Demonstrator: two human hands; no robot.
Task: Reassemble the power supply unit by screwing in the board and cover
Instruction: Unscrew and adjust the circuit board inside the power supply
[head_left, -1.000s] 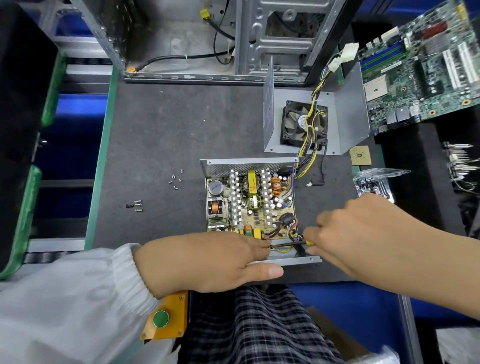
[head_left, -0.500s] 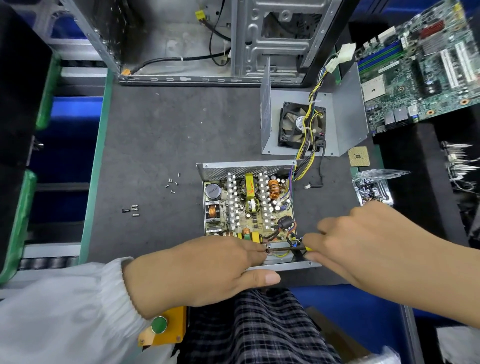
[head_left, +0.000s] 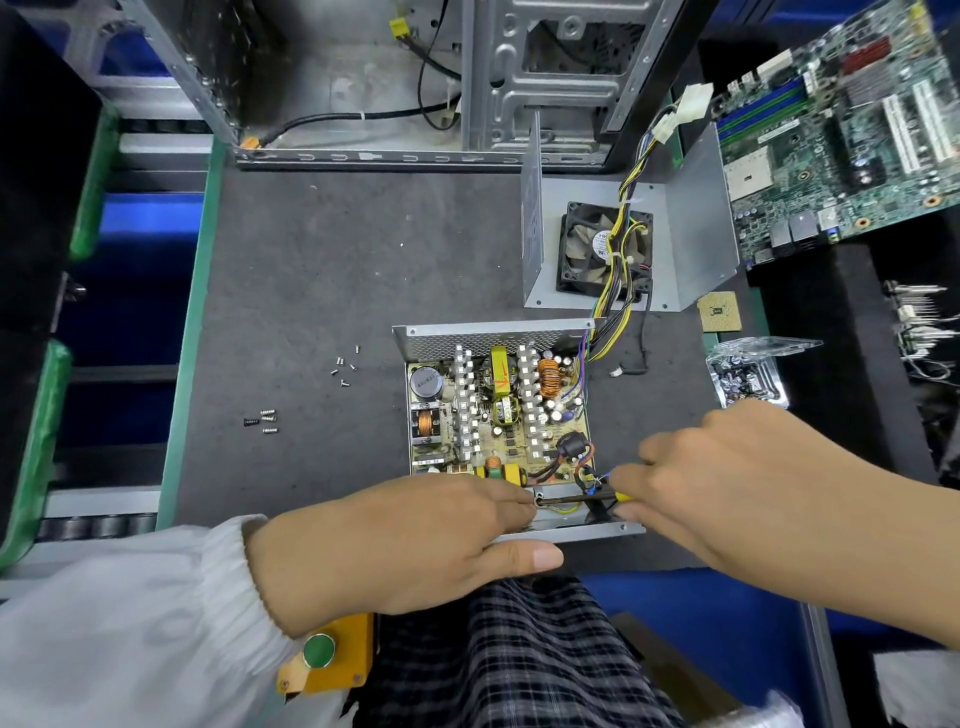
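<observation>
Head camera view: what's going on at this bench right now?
A person is working on an open power supply unit on a grey mat. The right hand grips a yellow-handled screwdriver lying nearly flat along the unit's near edge. Its tip meets the fingertips of the left hand, which seem to steady a screw there. The cover with its fan is off, standing behind the unit. Loose screws lie on the mat to the left.

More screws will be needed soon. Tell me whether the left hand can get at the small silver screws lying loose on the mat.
Probably yes. The silver screws lie on bare mat left of the power supply, with nothing between. But the left hand is at the case's near edge, by the screwdriver tip, and must leave it first.
</observation>
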